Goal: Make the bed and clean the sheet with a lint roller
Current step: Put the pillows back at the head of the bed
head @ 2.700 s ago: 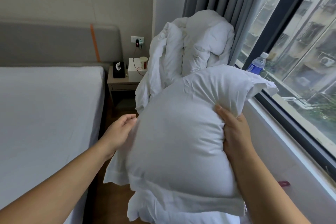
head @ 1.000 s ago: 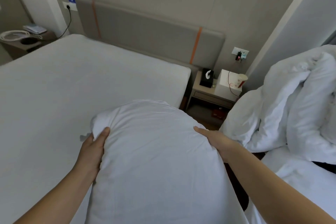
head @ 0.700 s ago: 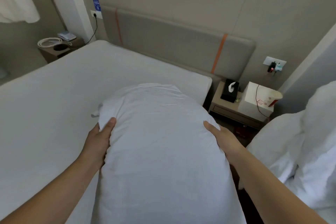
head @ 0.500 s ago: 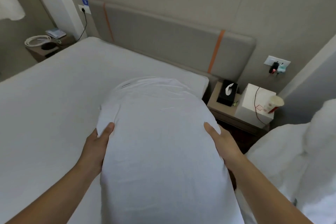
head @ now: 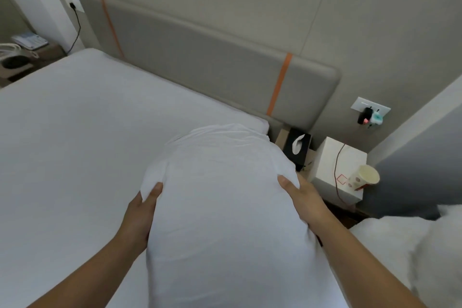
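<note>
A plump white pillow (head: 225,202) fills the middle of the view, held lengthwise over the right side of the bed. My left hand (head: 140,217) grips its left side with the thumb on top. My right hand (head: 303,201) grips its right side the same way. The pillow's far end reaches toward the top right corner of the white sheet (head: 82,130), close to the grey headboard (head: 212,62). The bare sheet lies smooth. No lint roller is in view.
A nightstand on the right holds a black tissue box (head: 298,149), a white box (head: 337,167) and a paper cup (head: 363,177). A crumpled white duvet (head: 410,252) lies at the right edge. Another nightstand with a phone (head: 28,41) stands at the far left.
I turned from the window side to the bed carrying the pillow. Over the last second the pillow has moved forward toward the headboard corner, both hands keeping their hold.
</note>
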{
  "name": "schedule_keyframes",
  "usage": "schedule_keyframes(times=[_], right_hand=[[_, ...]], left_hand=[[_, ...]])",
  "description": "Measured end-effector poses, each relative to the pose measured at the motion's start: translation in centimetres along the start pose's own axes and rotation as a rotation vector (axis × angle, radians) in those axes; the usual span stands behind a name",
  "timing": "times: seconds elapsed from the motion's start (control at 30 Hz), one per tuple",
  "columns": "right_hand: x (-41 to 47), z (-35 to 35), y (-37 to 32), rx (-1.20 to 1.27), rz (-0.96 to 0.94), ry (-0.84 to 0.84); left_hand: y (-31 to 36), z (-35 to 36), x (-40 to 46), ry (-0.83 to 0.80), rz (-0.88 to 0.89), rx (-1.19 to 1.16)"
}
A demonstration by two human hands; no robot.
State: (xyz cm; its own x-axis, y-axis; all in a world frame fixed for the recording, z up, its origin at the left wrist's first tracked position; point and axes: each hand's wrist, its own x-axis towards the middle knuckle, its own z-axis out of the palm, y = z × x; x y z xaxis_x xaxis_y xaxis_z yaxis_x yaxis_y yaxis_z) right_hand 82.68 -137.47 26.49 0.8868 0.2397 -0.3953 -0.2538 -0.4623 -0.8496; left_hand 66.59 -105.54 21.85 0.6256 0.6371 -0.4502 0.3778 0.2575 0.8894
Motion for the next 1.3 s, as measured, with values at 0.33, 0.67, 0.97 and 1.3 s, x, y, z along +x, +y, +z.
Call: schedule_keyframes(times=[0.33, 0.67, 0.97, 1.3], right_hand=[[18.9, -0.7, -8.6, -0.13, -0.131, -0.04], [33.1, 3.4, -17.8, -0.212, -0.274, -0.183], [47.7, 9.3, -23.3, -0.288, -0.451, -0.332], [59.9, 19.5, -24.2, -0.813, -0.779, -0.284]], left_hand=[[5.6, 7.1, 15.9, -0.018, -0.071, -0.134], [7.7, 8.3, 27.6, -0.033, -0.176, -0.144], [9.7, 12.2, 37.9, 0.048, -0.432, -0.27], [14.0, 17.3, 49.7, 0.155, -0.326, -0.384]])
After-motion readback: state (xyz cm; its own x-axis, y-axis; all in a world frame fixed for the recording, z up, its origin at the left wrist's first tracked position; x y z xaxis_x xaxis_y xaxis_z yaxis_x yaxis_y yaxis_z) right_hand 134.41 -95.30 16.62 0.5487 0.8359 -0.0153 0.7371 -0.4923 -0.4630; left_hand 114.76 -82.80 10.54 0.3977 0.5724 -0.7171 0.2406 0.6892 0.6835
